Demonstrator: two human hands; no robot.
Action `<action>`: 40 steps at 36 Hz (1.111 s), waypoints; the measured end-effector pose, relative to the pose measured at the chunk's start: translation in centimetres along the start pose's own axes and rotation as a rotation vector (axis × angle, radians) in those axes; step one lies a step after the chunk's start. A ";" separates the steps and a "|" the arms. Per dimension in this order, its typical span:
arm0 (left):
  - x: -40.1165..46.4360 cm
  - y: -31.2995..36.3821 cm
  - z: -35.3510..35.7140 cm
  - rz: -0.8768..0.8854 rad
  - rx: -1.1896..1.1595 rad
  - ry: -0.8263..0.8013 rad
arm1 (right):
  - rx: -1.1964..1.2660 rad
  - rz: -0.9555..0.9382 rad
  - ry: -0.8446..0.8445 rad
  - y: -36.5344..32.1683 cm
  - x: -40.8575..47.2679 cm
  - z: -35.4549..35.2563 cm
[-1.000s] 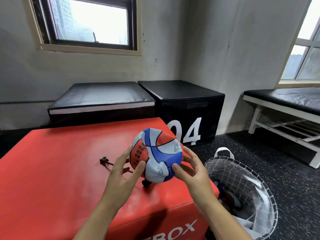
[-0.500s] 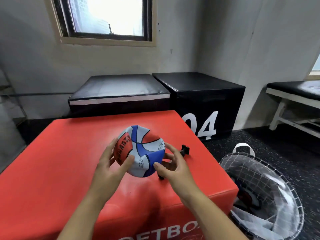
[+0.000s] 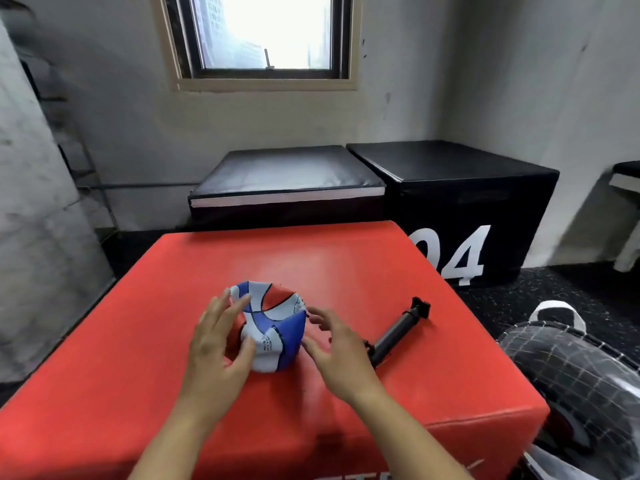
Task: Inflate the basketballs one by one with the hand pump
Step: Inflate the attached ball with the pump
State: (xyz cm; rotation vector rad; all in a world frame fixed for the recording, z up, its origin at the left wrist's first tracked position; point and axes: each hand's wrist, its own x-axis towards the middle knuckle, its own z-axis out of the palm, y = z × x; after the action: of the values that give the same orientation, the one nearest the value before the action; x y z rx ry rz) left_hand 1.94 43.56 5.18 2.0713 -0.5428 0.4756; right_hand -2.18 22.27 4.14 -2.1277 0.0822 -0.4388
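**Operator:** Head view is what I've got, looking down at a red padded box [image 3: 346, 271]. A deflated basketball [image 3: 273, 327], red, white and blue, sits on the box top, caved in at its upper side.

**Colleague:** Are the hands on it?

**Operator:** The left hand [image 3: 216, 341] is against the ball's left side, fingers loosely spread, fingertips near the top edge and the thumb lying on the white panel at the front. It isn't wrapped round the ball. The right hand [image 3: 337, 351] hangs just beside the ball's right side, fingers relaxed and slightly apart. I can't tell whether its fingertips actually touch the blue panel.

**Colleague:** And the pump?

**Operator:** The hand pump [image 3: 398, 334], black, lies flat on the box to the right of the right hand, its T-handle pointing away toward the far right corner. Its near end is hidden behind the right hand. Neither hand holds it.

**Colleague:** Anything else nearby?

**Operator:** A mesh basket [image 3: 571, 358] with a white handle stands on the floor at the box's right. Behind the box is a black box [image 3: 485, 188] marked "04", and a lower black padded block [image 3: 287, 178] beside it.
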 end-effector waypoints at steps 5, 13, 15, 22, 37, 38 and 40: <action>0.1 0.4 1.5 0.087 0.068 -0.079 | -0.414 0.028 0.003 2.6 0.4 -1.9; 0.0 0.2 2.1 0.117 0.395 -0.113 | -0.459 0.162 -0.108 5.9 -1.1 -5.3; 0.0 0.2 1.9 0.082 0.407 -0.090 | -0.426 0.194 -0.073 6.3 -1.5 -6.4; -0.2 0.1 1.6 0.065 0.389 0.004 | -0.421 0.267 -0.024 8.7 -2.9 -11.3; -0.4 -0.2 1.7 0.084 0.358 -0.005 | -0.507 0.000 -0.104 4.9 -1.1 -5.8; -0.4 -0.3 1.6 0.078 0.358 -0.004 | -0.508 -0.007 -0.122 4.6 -0.6 -4.7; -0.6 -0.3 1.6 0.075 0.349 0.010 | -0.516 0.005 -0.147 4.2 0.3 -2.6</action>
State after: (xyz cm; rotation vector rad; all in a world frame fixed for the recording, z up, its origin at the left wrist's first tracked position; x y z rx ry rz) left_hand 1.84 42.46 3.82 2.3840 -0.5643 0.6621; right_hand -2.30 17.76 2.09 -2.6589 0.1267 -0.2737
